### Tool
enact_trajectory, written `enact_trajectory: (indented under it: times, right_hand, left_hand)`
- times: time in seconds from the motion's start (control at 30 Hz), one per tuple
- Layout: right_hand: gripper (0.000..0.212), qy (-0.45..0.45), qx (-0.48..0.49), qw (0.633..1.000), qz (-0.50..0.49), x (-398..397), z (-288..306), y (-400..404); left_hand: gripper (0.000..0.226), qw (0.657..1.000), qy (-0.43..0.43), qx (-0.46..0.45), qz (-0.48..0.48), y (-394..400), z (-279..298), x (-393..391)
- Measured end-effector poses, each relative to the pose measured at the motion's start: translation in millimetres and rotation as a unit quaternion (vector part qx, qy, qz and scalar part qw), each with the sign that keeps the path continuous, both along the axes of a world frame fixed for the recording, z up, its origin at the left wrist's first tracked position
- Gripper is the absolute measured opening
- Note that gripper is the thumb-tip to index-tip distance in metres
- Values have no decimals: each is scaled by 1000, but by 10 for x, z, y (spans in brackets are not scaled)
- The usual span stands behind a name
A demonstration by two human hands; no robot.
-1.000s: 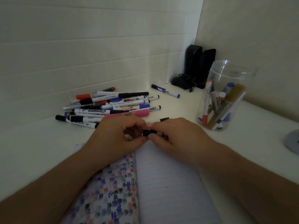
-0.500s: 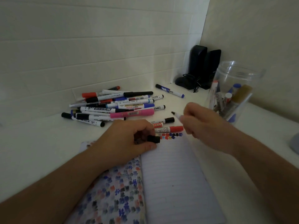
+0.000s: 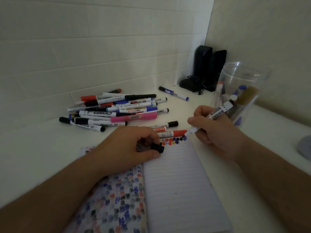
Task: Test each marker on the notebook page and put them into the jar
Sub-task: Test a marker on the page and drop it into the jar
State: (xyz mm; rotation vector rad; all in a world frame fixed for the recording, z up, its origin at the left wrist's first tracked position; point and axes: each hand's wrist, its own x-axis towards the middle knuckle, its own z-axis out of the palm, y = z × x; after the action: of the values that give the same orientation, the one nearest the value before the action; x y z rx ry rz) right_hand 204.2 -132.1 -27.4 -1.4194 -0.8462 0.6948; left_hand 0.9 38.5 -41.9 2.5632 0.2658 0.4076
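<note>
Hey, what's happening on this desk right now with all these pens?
A person is testing markers on a lined notebook page. The right hand holds an uncapped white-barrelled marker with its tip at the row of coloured scribbles along the page's top edge. The left hand rests on the notebook, gripping a black cap. A pile of untested markers lies behind; the clear plastic jar holds several.

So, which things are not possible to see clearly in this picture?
All in the head view:
- Marker tip: too small and dim to tell its ink colour.
- Black cap: partly covered by the left hand.
- Markers in the jar: blurred behind clear plastic and the right hand, so no count.
- Grey object: cut off by the right edge.
- Notebook: bottom cut off by the frame.
</note>
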Motion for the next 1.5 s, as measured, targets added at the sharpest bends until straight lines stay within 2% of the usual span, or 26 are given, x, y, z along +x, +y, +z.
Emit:
enact_trajectory:
  times: [0.07,0.2,0.27,0.53,0.8,1.5]
  right_hand:
    - [36,-40,-28,999,-14,-10,-18,4]
    - [23,-148,-95,981,-77,-60,-42,33]
    - [22,-164,-115,973,-111,-81,-60,68]
    - [26,-144,-159,968,-128,-87,-56,111]
    - [26,-159,-180,964,-118,-114,-35,116]
    - [29,-173,-179,961,-125,-113,-42,116]
  left_hand:
    - [27,1000,-1,-1,-2,0,-2,3]
    - [27,1000,4,-4,-6,0,-1,2]
    - [26,1000,4,-6,-6,2,-2,3]
    - [25,999,13,26,-18,20,-17,15]
    - [23,1000,14,15,-19,22,-8,26]
    - [25,1000,10,8,-18,26,-20,25]
